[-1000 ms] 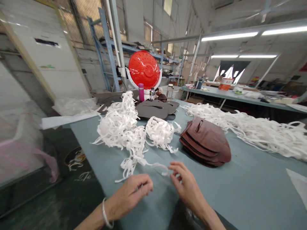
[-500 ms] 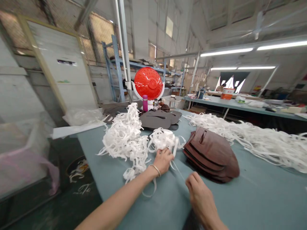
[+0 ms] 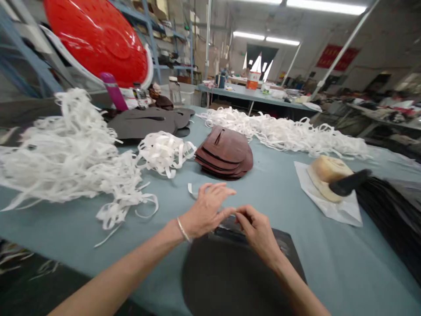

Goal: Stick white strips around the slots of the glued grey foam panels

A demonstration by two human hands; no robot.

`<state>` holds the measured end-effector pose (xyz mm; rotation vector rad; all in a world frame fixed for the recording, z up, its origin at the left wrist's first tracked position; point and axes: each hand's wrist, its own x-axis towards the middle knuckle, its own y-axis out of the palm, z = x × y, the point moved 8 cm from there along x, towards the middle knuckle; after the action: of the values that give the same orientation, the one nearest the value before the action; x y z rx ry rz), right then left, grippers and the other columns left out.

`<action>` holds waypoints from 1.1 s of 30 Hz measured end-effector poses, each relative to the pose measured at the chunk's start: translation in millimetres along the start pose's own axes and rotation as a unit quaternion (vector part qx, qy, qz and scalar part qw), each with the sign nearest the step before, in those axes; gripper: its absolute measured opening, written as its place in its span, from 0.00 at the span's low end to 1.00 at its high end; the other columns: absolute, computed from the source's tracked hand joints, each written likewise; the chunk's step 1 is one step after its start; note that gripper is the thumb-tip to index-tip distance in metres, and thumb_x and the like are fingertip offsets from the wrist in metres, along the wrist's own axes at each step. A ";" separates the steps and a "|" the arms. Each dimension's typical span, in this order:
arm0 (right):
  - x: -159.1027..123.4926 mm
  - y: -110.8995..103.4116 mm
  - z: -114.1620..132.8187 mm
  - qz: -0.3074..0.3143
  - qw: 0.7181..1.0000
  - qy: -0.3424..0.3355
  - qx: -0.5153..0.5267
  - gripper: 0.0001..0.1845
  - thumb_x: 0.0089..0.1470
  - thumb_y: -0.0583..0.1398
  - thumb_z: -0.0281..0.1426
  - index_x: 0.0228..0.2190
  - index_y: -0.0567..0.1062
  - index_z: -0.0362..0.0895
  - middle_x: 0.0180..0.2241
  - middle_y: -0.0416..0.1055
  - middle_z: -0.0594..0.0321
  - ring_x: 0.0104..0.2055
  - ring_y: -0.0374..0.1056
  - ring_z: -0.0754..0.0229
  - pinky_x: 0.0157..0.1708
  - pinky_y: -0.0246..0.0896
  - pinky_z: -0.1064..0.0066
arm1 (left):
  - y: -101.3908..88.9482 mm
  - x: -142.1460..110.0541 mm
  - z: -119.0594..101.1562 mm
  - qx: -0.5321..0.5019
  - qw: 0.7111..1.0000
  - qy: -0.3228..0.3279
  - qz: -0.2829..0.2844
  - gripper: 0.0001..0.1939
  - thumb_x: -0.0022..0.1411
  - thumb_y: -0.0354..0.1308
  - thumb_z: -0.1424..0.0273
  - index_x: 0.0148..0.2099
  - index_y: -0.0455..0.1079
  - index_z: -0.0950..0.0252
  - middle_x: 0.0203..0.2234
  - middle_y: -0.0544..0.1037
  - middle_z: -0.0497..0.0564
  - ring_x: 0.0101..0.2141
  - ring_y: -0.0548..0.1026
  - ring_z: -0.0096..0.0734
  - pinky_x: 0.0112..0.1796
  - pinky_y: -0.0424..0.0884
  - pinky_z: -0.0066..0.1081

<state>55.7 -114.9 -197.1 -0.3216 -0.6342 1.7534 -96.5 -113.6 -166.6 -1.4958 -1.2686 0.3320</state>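
A black flat piece [image 3: 226, 276] with a shiny strip along its far edge lies in front of me. Over that edge is my left hand [image 3: 207, 210], its fingers stretched out and its thumb reaching my right fingertips. My right hand [image 3: 258, 232] is closed in a pinch on a narrow white strip. One loose end of the white strip [image 3: 190, 189] shows beyond my left hand; the rest is mostly hidden. A small heap of white strips [image 3: 162, 151] and a stack of brown leather-like pieces [image 3: 225, 151] lie farther off.
A large tangle of white strips [image 3: 72, 153] covers the left, and another long pile [image 3: 283, 131] lies at the back. On the right, a glue-stained container [image 3: 329, 171] with a black handle rests on white paper [image 3: 348, 210], beside stacked black sheets [image 3: 391, 219].
My view has swung right and down, bringing the black piece and glue-stained container into sight. Both hands have moved from the small white heap to the black piece. My left hand has opened.
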 end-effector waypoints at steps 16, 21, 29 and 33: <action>-156.6 -57.6 -121.9 -0.043 0.960 0.276 -0.009 0.20 0.54 0.53 0.49 0.29 0.71 0.45 0.21 0.66 0.66 0.23 0.61 0.63 0.25 0.55 0.72 | 44.9 -96.4 11.8 -0.181 0.918 -0.300 0.184 0.14 0.62 0.47 0.63 0.34 0.70 0.63 0.24 0.73 0.44 0.27 0.70 0.29 0.31 0.60 0.27; -153.4 -73.4 -125.4 -0.076 0.954 0.290 0.002 0.22 0.50 0.55 0.52 0.29 0.71 0.45 0.21 0.68 0.65 0.21 0.62 0.63 0.23 0.57 0.72 | 44.1 -83.0 20.7 -0.181 0.910 -0.343 0.148 0.15 0.58 0.51 0.59 0.32 0.71 0.64 0.22 0.73 0.45 0.26 0.70 0.30 0.28 0.60 0.27; -115.5 -95.7 -129.5 -0.125 0.952 0.279 -0.024 0.22 0.47 0.55 0.51 0.26 0.71 0.44 0.17 0.67 0.65 0.18 0.61 0.63 0.21 0.55 0.72 | 59.3 -48.6 40.9 -0.149 0.912 -0.364 0.113 0.15 0.54 0.52 0.60 0.30 0.72 0.66 0.22 0.76 0.48 0.26 0.71 0.31 0.29 0.61 0.28; -110.2 -95.6 -135.0 -0.131 0.946 0.295 -0.034 0.22 0.45 0.56 0.51 0.24 0.71 0.44 0.16 0.67 0.64 0.17 0.60 0.63 0.19 0.53 0.72 | 66.4 -47.1 51.7 -0.129 0.906 -0.386 0.118 0.14 0.52 0.53 0.60 0.28 0.72 0.65 0.20 0.75 0.48 0.25 0.71 0.32 0.28 0.60 0.28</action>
<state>234.1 -170.6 -264.8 -0.7409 -0.2823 1.2888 -119.4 -113.8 -260.3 -1.8291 -1.7957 1.0279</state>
